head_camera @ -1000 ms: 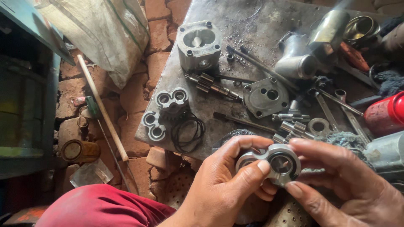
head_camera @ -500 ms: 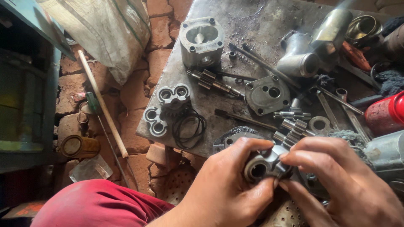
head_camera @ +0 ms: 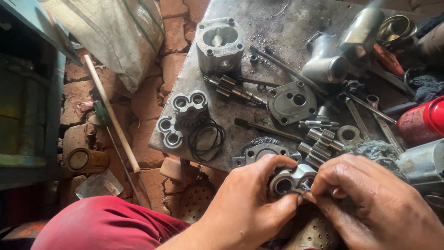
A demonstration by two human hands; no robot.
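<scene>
My left hand (head_camera: 247, 206) and my right hand (head_camera: 370, 199) together grip a figure-eight metal bushing block (head_camera: 290, 180) low in the view, thumbs and fingertips pinching its edges. Its two bores face the camera. Just beyond it lie toothed gear shafts (head_camera: 319, 148) and a round pump cover (head_camera: 259, 150) on the stained metal plate (head_camera: 277, 28). Two more figure-eight bushings (head_camera: 189, 103) (head_camera: 169, 132) rest at the plate's left edge beside black O-rings (head_camera: 206, 136).
A grey pump housing (head_camera: 219, 44) stands at the plate's far left, a flat cover plate (head_camera: 291, 102) in the middle, a pipe elbow (head_camera: 328, 62), spanners (head_camera: 365, 109) and a red can (head_camera: 423, 122) at right. Brick floor, a wooden stick (head_camera: 111, 113) and a sack (head_camera: 115, 32) lie left.
The bushing block has been turned in my hands from flat and broadside to tilted with its bores toward the camera. My hands have closed in around it.
</scene>
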